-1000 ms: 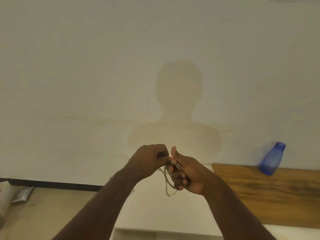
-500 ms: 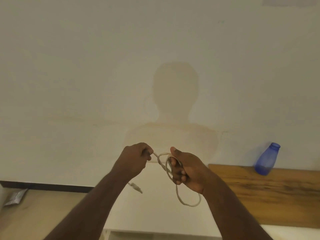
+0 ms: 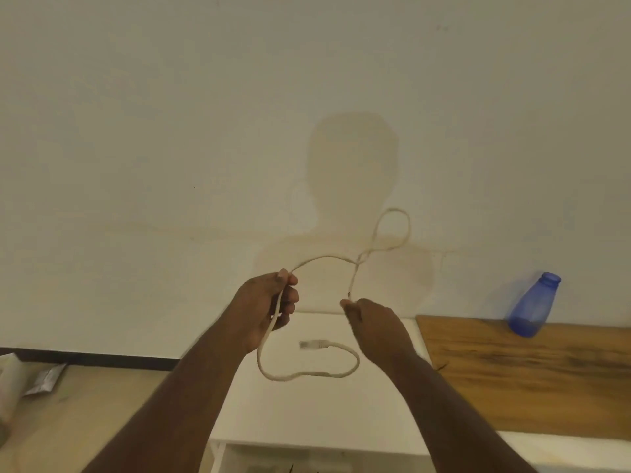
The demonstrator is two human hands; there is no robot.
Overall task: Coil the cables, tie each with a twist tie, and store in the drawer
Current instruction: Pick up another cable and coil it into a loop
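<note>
Head view: cable (image 3: 309, 374) uncoiled — my left hand (image 3: 269, 303) grips its middle, my right hand (image 3: 370, 319) pinches one end, plug dangling at 6 o'clock. No tie on, drawer (image 3: 307, 459) waiting below. Blue bottle (image 3: 531, 307) at 3 o'clock, wrapper (image 3: 46, 378) at 9 — nothing blocking.

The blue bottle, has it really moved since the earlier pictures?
Cannot tell of any real move. The blue bottle sits a little differently in the frame, but it stands at the same far edge of the wooden board, by the wall; the camera shifted.
</note>
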